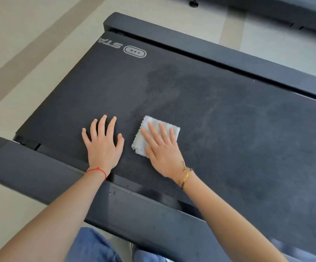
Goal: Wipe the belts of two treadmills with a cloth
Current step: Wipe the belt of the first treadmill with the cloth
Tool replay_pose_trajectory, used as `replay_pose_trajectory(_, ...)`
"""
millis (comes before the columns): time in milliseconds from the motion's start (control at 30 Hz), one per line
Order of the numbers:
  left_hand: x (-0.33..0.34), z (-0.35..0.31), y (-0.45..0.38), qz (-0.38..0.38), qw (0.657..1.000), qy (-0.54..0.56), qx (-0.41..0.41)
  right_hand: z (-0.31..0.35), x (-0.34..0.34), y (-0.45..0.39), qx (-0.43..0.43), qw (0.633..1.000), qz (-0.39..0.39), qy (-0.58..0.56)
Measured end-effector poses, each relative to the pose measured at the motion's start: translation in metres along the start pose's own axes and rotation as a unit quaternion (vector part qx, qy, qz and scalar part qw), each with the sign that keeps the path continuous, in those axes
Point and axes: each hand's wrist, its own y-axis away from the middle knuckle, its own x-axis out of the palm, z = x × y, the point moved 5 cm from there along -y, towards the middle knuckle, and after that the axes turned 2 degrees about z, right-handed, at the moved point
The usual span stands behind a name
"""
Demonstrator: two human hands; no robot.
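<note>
Treadmill belt (219, 120), black and finely textured, is being seen stretched diagonally across most of the view, with a darker damp-looking patch (174, 82) showing near its middle and a pale printed logo (134, 51) near its far end. The belt is being bordered by dark side rails, one (45, 173) along the near edge and one (228, 59) along the far edge. A pale tiled floor (30, 44) is being shown around the machine, and part of a second treadmill (295, 12) is being glimpsed at the top right corner. Blue jeans (94, 246) are being seen at the bottom edge. A small white cloth (153, 133), folded into a rough square, is being pressed flat onto the belt by the right hand (162, 152), whose fingers are being held extended over it, not curled around it. Just beside it, the left hand (104, 144) is being rested palm-down on the bare belt, fingers spread and nothing held. A red string (96, 170) is being worn on the left wrist and a gold bracelet (185, 174) on the right.
</note>
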Motion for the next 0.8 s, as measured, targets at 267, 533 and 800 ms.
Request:
replay_pose_trajectory(267,-0.008,-0.007,0.007,0.028,1.000,0.008,0.006,-0.026,0.004,0.092,0.023,1.000,0.005,-0.005)
replay_pose_trajectory(533,-0.011,-0.036,0.047,0.028,0.995,0.061,0.068,-0.096,-0.008,0.096,0.253,0.966,-0.031,-0.036)
replay_pose_trajectory(800,-0.017,-0.064,0.055,0.035,0.991,0.078,0.104,-0.036,0.014,0.140,0.101,0.993,-0.033,-0.042)
